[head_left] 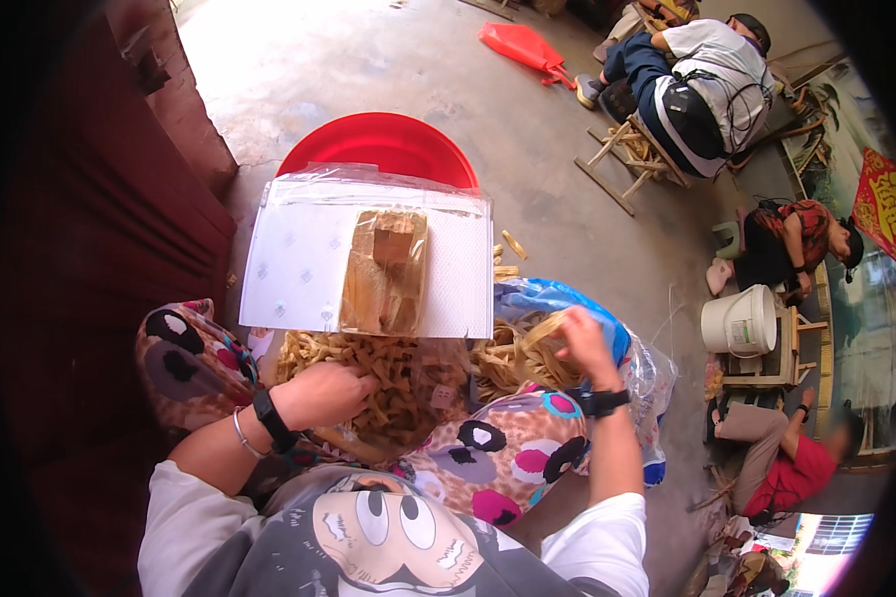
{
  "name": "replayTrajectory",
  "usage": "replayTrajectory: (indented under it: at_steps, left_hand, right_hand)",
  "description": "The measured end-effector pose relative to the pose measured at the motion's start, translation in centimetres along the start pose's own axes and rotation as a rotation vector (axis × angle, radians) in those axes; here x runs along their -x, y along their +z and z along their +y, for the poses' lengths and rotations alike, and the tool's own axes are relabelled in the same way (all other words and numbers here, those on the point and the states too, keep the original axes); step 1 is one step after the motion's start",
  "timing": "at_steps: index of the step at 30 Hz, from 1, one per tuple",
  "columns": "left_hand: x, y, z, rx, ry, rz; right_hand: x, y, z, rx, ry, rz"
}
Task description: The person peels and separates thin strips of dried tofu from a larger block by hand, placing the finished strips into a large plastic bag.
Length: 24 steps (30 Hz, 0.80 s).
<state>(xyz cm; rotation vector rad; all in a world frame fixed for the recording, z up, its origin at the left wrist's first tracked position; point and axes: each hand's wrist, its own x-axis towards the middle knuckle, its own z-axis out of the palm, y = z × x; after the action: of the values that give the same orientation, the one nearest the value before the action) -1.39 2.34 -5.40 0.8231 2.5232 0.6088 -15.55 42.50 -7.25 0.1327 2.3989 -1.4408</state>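
Note:
My left hand (327,396) has curled fingers in a pile of tan strips (408,388) on my lap; what they grip, if anything, is hidden. My right hand (582,348) pinches a pale tan strip (540,336) over a blue plastic bag (528,296) of similar strips. Above the pile lies a white board (289,249), bearing a tape-wrapped wooden block (383,284).
A red basin (373,139) is behind the board. A red bag (518,50) lies on the floor. A seated person (707,99), other workers (786,478) and a white bucket (737,320) are at right. A maroon drape (119,289) hangs at left.

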Motion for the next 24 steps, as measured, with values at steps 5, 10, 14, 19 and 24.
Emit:
replayTrajectory:
  at_steps: [5,10,14,19,24]
  left_hand:
    - [0.3,-0.8,1.0,-0.004,0.079,0.044]
    - [-0.1,-4.0,3.7,0.268,0.284,0.43]
    - [1.7,-8.5,8.7,0.684,0.528,0.699]
    - [4.0,-7.9,11.0,1.416,0.498,0.364]
    - [5.5,-7.4,10.0,1.266,0.283,0.041]
  right_hand:
    - [9.6,-4.0,-13.9,-0.207,-0.286,-0.021]
    - [18.7,1.3,-24.4,-0.459,-0.753,-0.227]
    - [21.2,5.8,-28.2,-0.357,-0.849,-0.556]
    - [20.1,6.5,-28.3,-0.326,-0.998,-0.784]
    - [18.8,4.9,-27.4,-0.758,-1.004,-0.162]
